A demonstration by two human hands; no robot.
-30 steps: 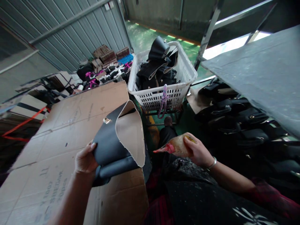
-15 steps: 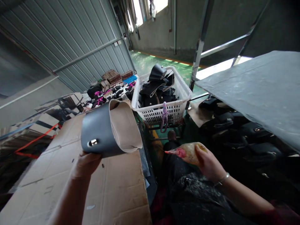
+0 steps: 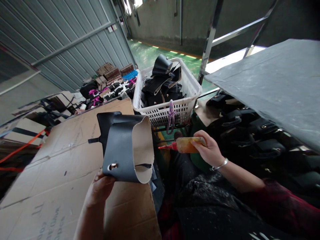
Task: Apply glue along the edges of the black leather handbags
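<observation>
My left hand (image 3: 102,188) grips the lower edge of a black handbag body (image 3: 122,143) with a metal clasp on its front. The bag's open end faces right and shows a beige inside; a flap with a narrow strap spreads out behind it to the left. It is held above the cardboard. In my right hand (image 3: 208,148) is a glue bottle (image 3: 188,145), amber-yellow with a red pointed nozzle. The bottle lies level in the fingers, its tip aimed left at the bag's open end but apart from it.
Flattened cardboard (image 3: 50,173) covers the table at left. A white plastic basket (image 3: 165,111) holding black bag pieces stands ahead. Many black bags (image 3: 265,143) lie at right, under a grey sheet-covered surface (image 3: 275,76). Stacked parts (image 3: 110,75) sit at back left.
The bag has come right and slightly down, and its flap and strap now show. My right hand has moved up and left, with the glue bottle turned more level.
</observation>
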